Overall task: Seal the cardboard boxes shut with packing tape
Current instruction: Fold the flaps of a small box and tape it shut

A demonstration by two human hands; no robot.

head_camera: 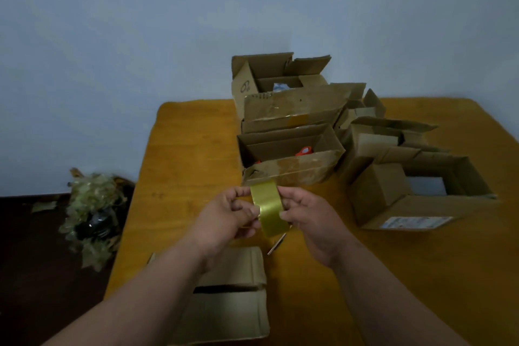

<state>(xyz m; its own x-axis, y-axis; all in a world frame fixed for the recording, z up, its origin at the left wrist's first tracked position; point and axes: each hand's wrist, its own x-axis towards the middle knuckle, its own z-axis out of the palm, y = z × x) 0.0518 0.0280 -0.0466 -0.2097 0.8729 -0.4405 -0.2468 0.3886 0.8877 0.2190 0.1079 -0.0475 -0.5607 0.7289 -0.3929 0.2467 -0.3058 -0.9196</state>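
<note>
- A roll of yellowish packing tape [268, 206] is being held upright, above a wooden table [182, 171], between a person's two hands, just in front of the nearest open box.
- The left hand [227, 219] is closing on the roll's left edge, and the right hand [304, 219] is pinching its right edge with thumb and fingertips; both grips are narrow and closed on the tape.
- The tape is looking glossy, olive-gold and smooth; it may be that a loose end is being searched for, but the picture is too blurred to tell.
- Directly below the forearms, a small cardboard box [233, 298] is lying with its flaps folded down and a dark gap showing along the seam; no fresh tape is showing on it, so it seems to be waiting for sealing.
- Beyond the hands, an open box [292, 154] is showing something orange-red inside, with old tape patches on its front flap.
- Further boxes are standing open behind it and to the right, including a large one [421, 194] with a printed label.
- Judging from this, the sealing is barely beginning, with every visible box left to do.
- On the dark floor to the left, a heap of crumpled wrapping [92, 213] is lying.
</note>
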